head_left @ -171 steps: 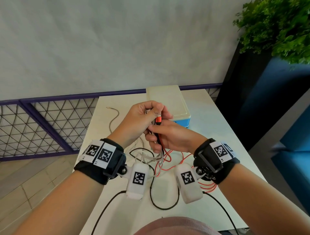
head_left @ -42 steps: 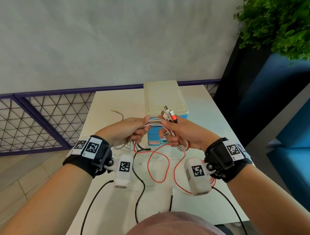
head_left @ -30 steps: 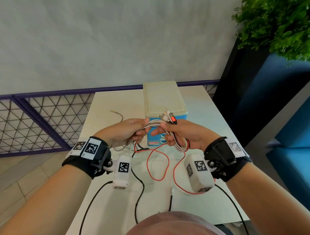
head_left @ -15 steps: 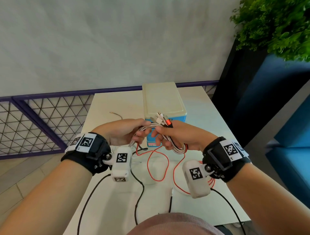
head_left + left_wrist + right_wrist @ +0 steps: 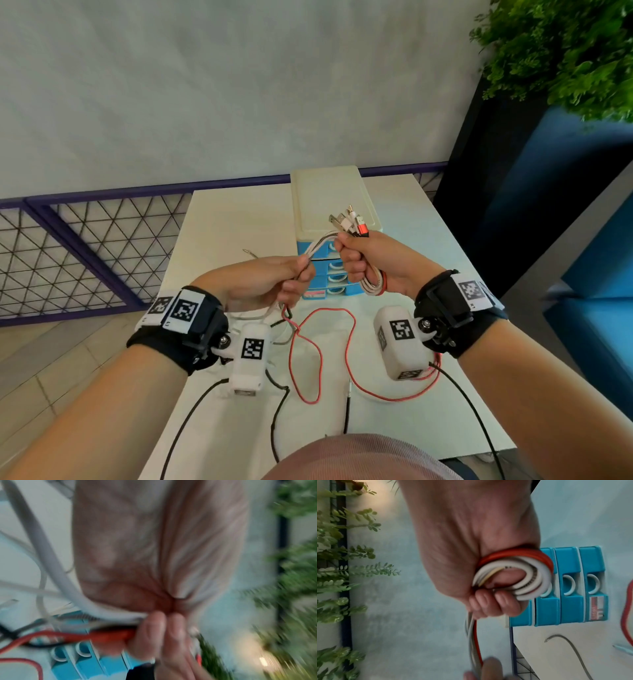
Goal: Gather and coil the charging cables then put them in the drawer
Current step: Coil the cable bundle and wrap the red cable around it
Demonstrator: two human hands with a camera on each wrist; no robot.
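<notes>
My right hand (image 5: 356, 255) grips a bundle of charging cables (image 5: 373, 284), white, braided, black and red, looped round its fingers. In the right wrist view the coil (image 5: 530, 574) curls out of the fist. The plugs (image 5: 349, 222) stick up above the fist. My left hand (image 5: 291, 277) pinches the same cables a short way along, its fingers (image 5: 154, 631) closed on the red and white strands. The loose red cable (image 5: 318, 356) trails down onto the white table (image 5: 233, 233). The small blue drawer unit (image 5: 329, 267) with a cream top stands just behind my hands, all drawers closed.
A thin brownish cable end (image 5: 250, 253) lies on the table left of the drawer unit. Black wrist-camera leads (image 5: 274, 421) cross the near table. A purple mesh railing (image 5: 85, 246) runs along the left. A green plant (image 5: 565, 51) and dark planter stand at right.
Both hands have lifted slightly toward the drawer unit and drawn a little closer together, with the bundle still in both.
</notes>
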